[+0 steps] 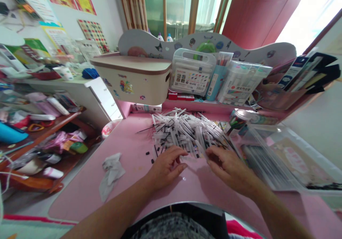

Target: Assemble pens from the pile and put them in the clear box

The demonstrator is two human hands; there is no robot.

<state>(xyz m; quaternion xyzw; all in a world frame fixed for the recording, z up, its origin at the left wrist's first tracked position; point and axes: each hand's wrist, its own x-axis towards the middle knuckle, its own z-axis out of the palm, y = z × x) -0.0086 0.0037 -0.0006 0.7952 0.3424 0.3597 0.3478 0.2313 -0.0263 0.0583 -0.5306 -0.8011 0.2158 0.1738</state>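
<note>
A heap of thin white plastic tubes [184, 125], mixed with black sticks and small black pieces, lies on the pink desk [128, 139]. At its near edge is my left hand [168, 166], fingers curved, thumb and forefinger apart with nothing clearly between them. My right hand [229, 167] pinches a whitish, see-through tube [201, 148] at the heap's near right side; motion blurs the tube slightly. Several small black caps [152, 161] lie loose left of my left hand.
A crumpled white tissue [112, 171] lies on the left. To the right stands a clear plastic box [288, 185], with dark sticks [263, 164] in its near left part. Behind the heap, a shelf carries a lidded bin [133, 82], marker cases [192, 73] and a pen holder [280, 98].
</note>
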